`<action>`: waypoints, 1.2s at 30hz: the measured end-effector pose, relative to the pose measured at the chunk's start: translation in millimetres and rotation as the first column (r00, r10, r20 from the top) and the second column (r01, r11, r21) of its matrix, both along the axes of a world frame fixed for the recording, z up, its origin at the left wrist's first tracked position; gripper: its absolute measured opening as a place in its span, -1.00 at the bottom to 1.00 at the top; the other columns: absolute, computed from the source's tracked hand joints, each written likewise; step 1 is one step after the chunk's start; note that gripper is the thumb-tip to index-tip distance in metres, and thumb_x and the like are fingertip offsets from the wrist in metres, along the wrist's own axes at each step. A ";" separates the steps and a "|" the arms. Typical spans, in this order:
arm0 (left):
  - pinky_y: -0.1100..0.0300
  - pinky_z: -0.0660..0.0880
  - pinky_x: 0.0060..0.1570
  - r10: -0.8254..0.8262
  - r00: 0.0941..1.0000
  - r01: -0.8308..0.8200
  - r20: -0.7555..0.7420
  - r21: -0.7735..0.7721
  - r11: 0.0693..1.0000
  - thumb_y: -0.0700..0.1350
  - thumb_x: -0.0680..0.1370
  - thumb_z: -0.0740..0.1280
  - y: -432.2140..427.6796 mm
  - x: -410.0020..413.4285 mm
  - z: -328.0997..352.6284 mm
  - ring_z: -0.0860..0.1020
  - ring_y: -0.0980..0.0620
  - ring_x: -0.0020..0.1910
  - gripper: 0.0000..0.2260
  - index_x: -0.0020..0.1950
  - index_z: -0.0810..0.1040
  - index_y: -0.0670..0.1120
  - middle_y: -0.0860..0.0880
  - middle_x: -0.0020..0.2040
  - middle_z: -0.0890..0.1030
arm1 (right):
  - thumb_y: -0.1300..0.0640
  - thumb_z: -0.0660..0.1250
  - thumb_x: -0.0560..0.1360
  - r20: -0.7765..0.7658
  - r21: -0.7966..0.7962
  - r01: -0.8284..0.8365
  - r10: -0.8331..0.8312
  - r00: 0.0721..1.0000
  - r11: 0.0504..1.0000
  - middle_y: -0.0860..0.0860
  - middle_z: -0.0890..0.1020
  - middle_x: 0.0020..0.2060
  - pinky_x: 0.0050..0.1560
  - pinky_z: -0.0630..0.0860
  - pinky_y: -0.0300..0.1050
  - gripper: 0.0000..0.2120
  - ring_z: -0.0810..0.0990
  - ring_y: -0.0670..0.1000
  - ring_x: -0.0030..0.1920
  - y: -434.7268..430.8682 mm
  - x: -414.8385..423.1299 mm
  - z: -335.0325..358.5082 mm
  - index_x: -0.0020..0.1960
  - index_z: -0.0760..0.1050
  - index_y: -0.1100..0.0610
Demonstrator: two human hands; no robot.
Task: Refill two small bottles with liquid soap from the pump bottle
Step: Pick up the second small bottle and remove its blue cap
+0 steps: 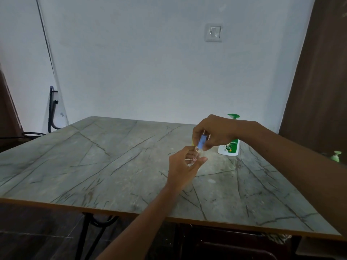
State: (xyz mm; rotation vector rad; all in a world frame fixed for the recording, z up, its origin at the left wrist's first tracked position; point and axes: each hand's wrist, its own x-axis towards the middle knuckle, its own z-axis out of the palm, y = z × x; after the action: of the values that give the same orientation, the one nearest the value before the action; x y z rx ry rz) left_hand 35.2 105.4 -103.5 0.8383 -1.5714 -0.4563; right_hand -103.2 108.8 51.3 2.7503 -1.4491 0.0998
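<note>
Held just beside the pump bottle [228, 148], above the counter [112, 166]: 1 small bottle [195, 158] pinched in the left hand [183, 167] to steady it, blue cap [200, 143] gripped by the curled right hand [216, 131], likely so it twists off before refilling.

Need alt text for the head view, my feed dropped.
The left hand holds a small clear bottle over a grey table while the right hand pinches its blue cap. A white pump bottle stands just behind the right hand.
</note>
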 end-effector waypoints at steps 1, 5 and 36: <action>0.43 0.54 -0.20 0.005 1.000 -0.005 -0.005 0.010 1.000 0.07 0.38 0.51 0.0 0.0 0.1 0.60 0.28 -0.16 -0.67 0.06 0.59 -0.03 0.15 -0.13 0.63 | 0.12 0.55 0.36 0.003 0.029 0.003 -0.003 1.000 1.000 -0.15 0.63 -0.08 0.02 0.54 -0.11 -0.71 0.56 -0.17 -0.08 0.5 -0.4 1.0 0.05 0.61 -0.03; 0.39 0.56 -0.16 0.006 1.000 -0.006 -0.002 0.039 0.999 0.08 0.38 0.51 -0.8 0.5 0.8 0.61 0.24 -0.15 -0.67 0.06 0.59 -0.02 0.14 -0.09 0.65 | -0.15 0.51 0.38 -0.006 -0.039 0.045 -0.045 0.999 0.998 -0.10 0.63 -0.14 -0.09 0.45 -0.22 -0.65 0.52 -0.23 -0.21 -0.7 -0.9 -0.7 0.06 0.60 0.01; 0.37 0.57 -0.19 -0.003 1.000 0.003 0.016 0.005 1.000 0.10 0.36 0.50 -1.2 -1.0 -0.7 0.61 0.24 -0.15 -0.68 0.04 0.58 0.02 0.20 -0.15 0.62 | -0.11 0.45 0.45 0.118 0.000 0.059 -0.058 0.991 0.998 -0.11 0.71 -0.24 -0.18 0.38 -0.34 -0.78 0.61 -0.26 -0.24 -6.1 -15.5 -8.3 0.00 0.61 0.00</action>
State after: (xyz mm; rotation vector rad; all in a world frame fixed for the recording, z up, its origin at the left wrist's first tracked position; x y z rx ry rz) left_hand 34.2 104.1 -104.2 0.8453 -1.5872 -0.4567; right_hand -118.7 102.7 43.0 2.7395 -1.5539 0.2677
